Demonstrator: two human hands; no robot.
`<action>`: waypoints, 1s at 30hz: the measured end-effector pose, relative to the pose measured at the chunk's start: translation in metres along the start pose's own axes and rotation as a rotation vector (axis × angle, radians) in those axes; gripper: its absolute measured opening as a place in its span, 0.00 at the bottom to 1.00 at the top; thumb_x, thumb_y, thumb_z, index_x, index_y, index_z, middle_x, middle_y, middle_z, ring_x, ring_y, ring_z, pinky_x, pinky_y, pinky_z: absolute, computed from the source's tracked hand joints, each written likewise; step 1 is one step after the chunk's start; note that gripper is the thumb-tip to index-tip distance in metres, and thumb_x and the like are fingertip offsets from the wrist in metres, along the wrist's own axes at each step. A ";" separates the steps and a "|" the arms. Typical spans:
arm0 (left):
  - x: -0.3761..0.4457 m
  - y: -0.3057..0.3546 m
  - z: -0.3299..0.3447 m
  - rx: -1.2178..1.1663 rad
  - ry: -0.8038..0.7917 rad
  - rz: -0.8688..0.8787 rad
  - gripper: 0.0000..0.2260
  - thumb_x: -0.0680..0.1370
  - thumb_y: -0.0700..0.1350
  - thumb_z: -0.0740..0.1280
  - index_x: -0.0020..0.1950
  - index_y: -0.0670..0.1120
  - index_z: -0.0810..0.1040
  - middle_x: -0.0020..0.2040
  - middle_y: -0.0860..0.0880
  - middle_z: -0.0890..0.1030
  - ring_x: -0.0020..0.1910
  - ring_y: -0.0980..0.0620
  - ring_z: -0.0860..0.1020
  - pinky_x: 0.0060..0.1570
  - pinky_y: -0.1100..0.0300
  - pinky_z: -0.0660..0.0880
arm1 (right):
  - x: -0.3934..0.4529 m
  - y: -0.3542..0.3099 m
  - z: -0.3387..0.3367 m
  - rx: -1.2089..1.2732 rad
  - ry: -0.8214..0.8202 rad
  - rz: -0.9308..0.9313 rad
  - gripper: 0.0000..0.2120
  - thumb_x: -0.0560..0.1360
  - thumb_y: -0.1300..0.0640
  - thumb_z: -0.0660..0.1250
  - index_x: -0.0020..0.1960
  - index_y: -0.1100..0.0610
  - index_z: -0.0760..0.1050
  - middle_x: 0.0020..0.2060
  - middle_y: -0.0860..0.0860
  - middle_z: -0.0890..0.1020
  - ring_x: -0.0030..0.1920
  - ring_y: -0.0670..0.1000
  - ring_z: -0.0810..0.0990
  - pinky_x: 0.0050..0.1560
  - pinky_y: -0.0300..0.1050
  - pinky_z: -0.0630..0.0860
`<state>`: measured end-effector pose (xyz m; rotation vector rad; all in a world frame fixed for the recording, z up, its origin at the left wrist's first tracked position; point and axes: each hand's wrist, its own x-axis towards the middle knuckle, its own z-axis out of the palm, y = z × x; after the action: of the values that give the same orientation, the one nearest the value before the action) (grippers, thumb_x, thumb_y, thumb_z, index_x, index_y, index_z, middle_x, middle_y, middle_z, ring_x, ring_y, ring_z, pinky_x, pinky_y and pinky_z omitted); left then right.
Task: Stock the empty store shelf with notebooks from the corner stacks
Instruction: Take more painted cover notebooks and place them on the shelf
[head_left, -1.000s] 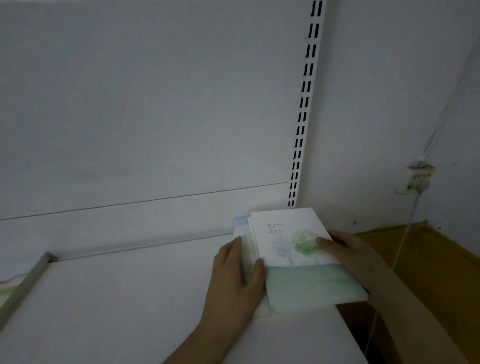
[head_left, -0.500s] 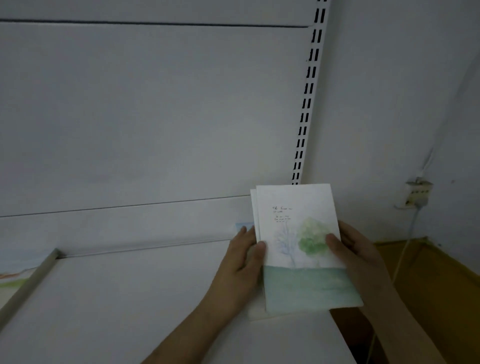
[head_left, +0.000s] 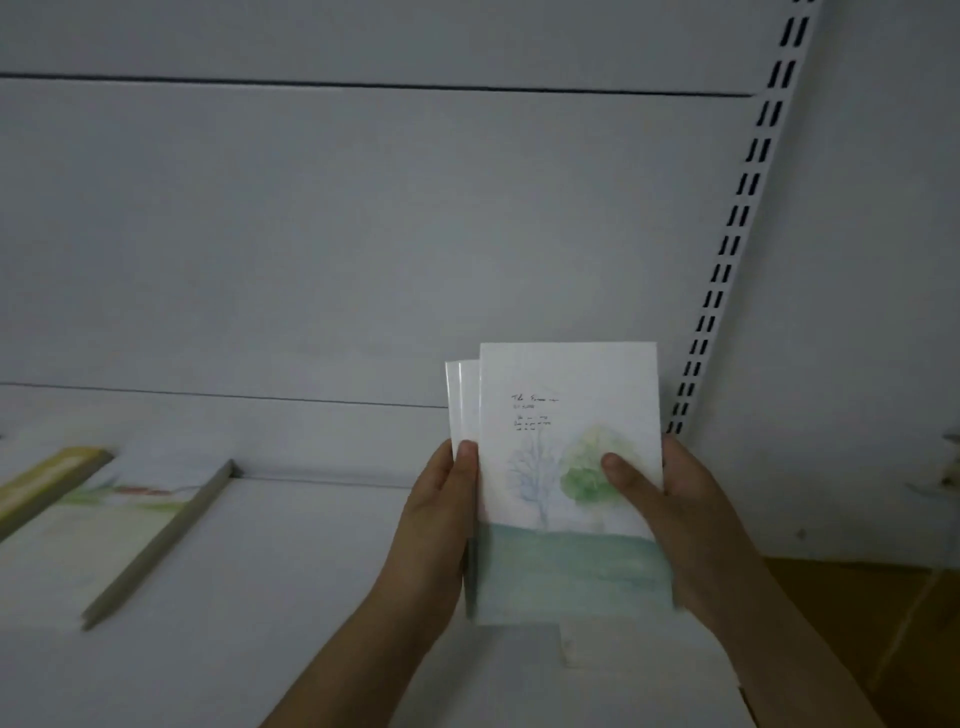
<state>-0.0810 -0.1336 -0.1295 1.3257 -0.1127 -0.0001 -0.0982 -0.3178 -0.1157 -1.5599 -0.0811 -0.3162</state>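
I hold a small bundle of notebooks upright above the white shelf; the front cover shows a pale blue tree, a green tree and a green band. My left hand grips the bundle's left edge, thumb on the front. My right hand grips the right edge, thumb on the green tree. A corner of another notebook lies flat on the shelf just below the bundle.
At the left, a stack of notebooks with a grey spine lies flat on the shelf, beside a yellow-edged stack. A slotted upright runs up the back panel. Brown floor shows at the lower right.
Both hands have lifted the bundle off the corner stack and tipped it from flat to upright. The view has swung left, bringing the left-hand stacks into sight.
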 end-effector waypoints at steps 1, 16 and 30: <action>-0.002 0.001 -0.012 0.079 0.033 0.012 0.14 0.80 0.58 0.58 0.61 0.55 0.77 0.54 0.57 0.84 0.53 0.58 0.82 0.55 0.56 0.78 | 0.004 0.003 0.014 -0.039 -0.010 0.010 0.11 0.74 0.54 0.69 0.56 0.47 0.76 0.48 0.42 0.85 0.47 0.44 0.84 0.46 0.43 0.80; -0.021 0.065 -0.218 0.622 0.222 0.083 0.18 0.80 0.50 0.63 0.70 0.60 0.69 0.63 0.61 0.76 0.59 0.61 0.77 0.59 0.57 0.76 | 0.005 0.027 0.233 0.100 -0.070 0.311 0.06 0.78 0.57 0.66 0.55 0.52 0.77 0.46 0.48 0.85 0.45 0.52 0.85 0.47 0.53 0.81; -0.037 0.021 -0.319 1.592 -0.202 -0.092 0.49 0.68 0.75 0.60 0.80 0.47 0.52 0.80 0.50 0.38 0.78 0.53 0.35 0.76 0.48 0.34 | 0.025 0.110 0.269 -0.941 -0.334 0.126 0.27 0.75 0.40 0.54 0.66 0.55 0.74 0.62 0.56 0.77 0.63 0.58 0.72 0.65 0.53 0.68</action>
<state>-0.0927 0.1823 -0.1878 2.9218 -0.2428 -0.1505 -0.0068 -0.0579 -0.2109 -2.5312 -0.0998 0.0363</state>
